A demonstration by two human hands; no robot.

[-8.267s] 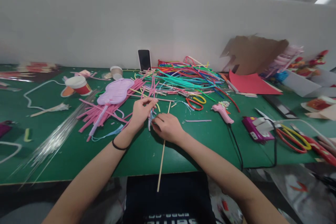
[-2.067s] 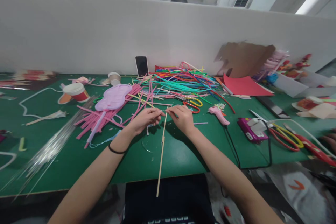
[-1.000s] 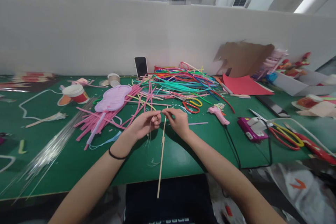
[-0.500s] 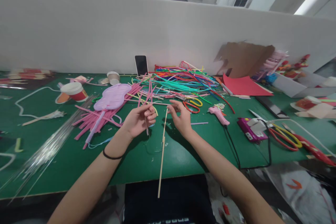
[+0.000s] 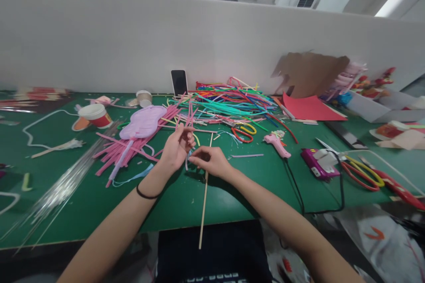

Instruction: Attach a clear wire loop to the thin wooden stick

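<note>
My left hand (image 5: 178, 148) hovers over the middle of the green table, its fingers curled around a thin, pale purplish pipe cleaner (image 5: 186, 165) whose end hangs below the palm. Close beside it, my right hand (image 5: 214, 162) is closed in a pinch with the fingertips at the left hand's fingers. What sits in that pinch is too small to make out; a bit of light blue shows there. Under the right hand runs a thin wooden stick (image 5: 203, 212), reaching past the table's front edge. A purple fan-shaped piece (image 5: 143, 122) lies to the left on pink pipe cleaners (image 5: 109, 154).
Several coloured pipe cleaners (image 5: 232, 101) are heaped at the back, near a phone (image 5: 179, 82). Red-and-yellow scissors (image 5: 244, 134), a pink glue gun (image 5: 279, 144) and a purple power block (image 5: 317, 163) lie rightward. A paper cup (image 5: 96, 116) and thin wires (image 5: 66, 181) are leftward.
My right hand has moved left and toward me, from the stick's far end to my left hand's fingers. My left hand has turned slightly and stayed near its place.
</note>
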